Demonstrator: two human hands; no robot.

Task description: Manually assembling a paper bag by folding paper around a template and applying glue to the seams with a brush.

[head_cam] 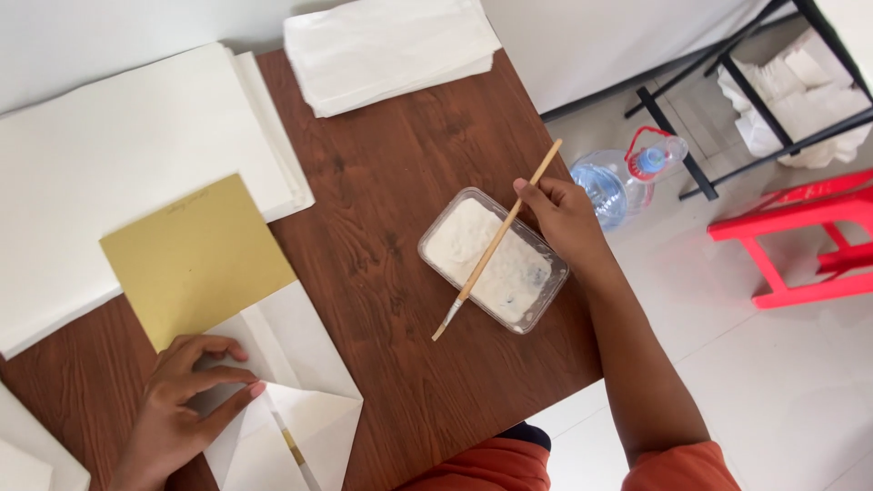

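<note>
My right hand (566, 216) holds a thin wooden-handled brush (496, 244) slanted over a clear rectangular tub of white paste (493, 259); the bristle end hangs just past the tub's near-left edge above the table. My left hand (186, 400) lies flat, fingers spread, on a folded white paper piece (309, 391) with a gold inner side. Its gold flap (195, 257) points toward the far left, and a thin gold strip shows along a crease near my fingers.
A dark wooden table (400, 173) carries a big stack of white sheets (109, 164) at the left and a pile of white paper bags (386, 50) at the far edge. On the tiled floor at right stand a water bottle (614, 182), a red stool (805, 236) and a black metal rack (755, 91).
</note>
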